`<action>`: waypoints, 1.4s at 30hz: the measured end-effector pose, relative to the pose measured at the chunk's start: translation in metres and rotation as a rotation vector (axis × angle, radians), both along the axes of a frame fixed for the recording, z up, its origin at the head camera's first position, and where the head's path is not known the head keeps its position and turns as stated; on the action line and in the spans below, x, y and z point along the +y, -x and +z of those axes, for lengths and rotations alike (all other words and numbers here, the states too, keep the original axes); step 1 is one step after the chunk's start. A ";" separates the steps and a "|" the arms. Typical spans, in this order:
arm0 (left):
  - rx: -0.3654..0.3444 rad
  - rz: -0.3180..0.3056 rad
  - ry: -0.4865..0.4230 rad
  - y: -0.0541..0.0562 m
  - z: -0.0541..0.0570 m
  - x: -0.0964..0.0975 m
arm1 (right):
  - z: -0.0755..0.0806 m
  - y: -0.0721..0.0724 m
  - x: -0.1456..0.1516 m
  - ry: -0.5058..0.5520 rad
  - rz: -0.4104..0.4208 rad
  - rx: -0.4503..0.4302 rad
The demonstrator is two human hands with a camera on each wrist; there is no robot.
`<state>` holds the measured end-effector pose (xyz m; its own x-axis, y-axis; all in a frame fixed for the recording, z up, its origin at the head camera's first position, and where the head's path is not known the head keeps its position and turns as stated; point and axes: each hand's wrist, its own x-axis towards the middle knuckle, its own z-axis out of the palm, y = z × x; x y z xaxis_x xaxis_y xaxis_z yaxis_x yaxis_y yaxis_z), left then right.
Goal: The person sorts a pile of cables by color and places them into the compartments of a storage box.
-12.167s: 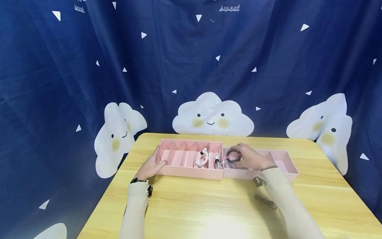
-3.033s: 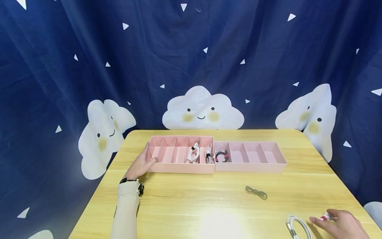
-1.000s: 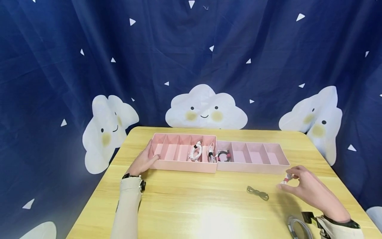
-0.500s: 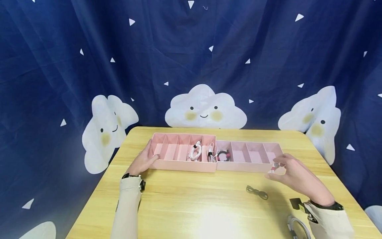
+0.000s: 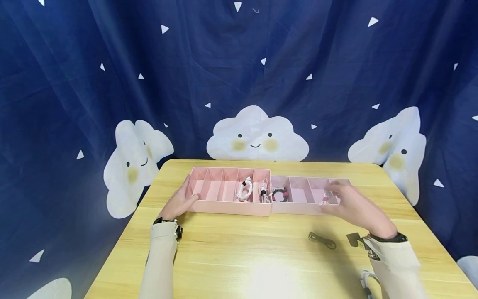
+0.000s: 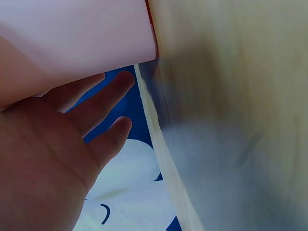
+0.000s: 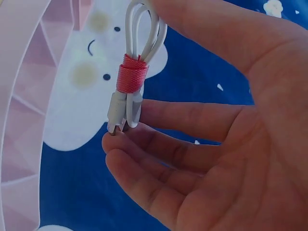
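Observation:
My right hand (image 5: 354, 207) pinches a small coiled white cable (image 7: 132, 74) bound with a red strap, between thumb and fingers. It is over the right part of the pale pink divided box (image 5: 295, 208), and hides its rightmost compartment. In the right wrist view, the cable's plugs point toward the fingertips. My left hand (image 5: 178, 204) rests against the left end of the pink divided box (image 5: 229, 207), fingers extended along it. Two white cable bundles, one (image 5: 240, 195) and another (image 5: 264, 198), lie in its two right compartments. A dark coiled cable (image 5: 286, 194) sits in the pale box's leftmost compartment.
A thin black cable (image 5: 322, 240) lies on the wooden table (image 5: 224, 249) in front of the pale box. A larger white coiled cable (image 5: 366, 279) lies near the front right, partly behind the right sleeve. A blue cloud-patterned curtain (image 5: 186, 83) surrounds the table.
The dark coil has been let go in the pale box. My right hand took the red-strapped white cable from the front right and carried it left over that box. The left hand has stayed.

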<state>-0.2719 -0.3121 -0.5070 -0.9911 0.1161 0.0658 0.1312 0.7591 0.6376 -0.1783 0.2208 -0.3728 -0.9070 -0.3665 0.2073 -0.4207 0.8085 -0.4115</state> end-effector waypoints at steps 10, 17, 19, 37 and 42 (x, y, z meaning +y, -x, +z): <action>-0.004 -0.005 -0.003 0.000 0.001 0.001 | 0.010 0.014 -0.021 -0.031 0.018 0.040; -0.003 0.001 -0.011 0.001 0.000 -0.001 | 0.019 0.025 -0.041 -0.046 -0.003 0.034; 0.002 0.001 -0.016 0.002 0.001 0.000 | 0.020 0.028 -0.046 -0.032 0.014 0.025; -0.002 -0.003 -0.012 0.003 -0.001 0.000 | 0.029 0.057 -0.111 0.031 0.141 -0.032; -0.001 -0.014 -0.007 0.000 -0.001 0.000 | 0.026 0.069 -0.133 0.028 0.180 -0.010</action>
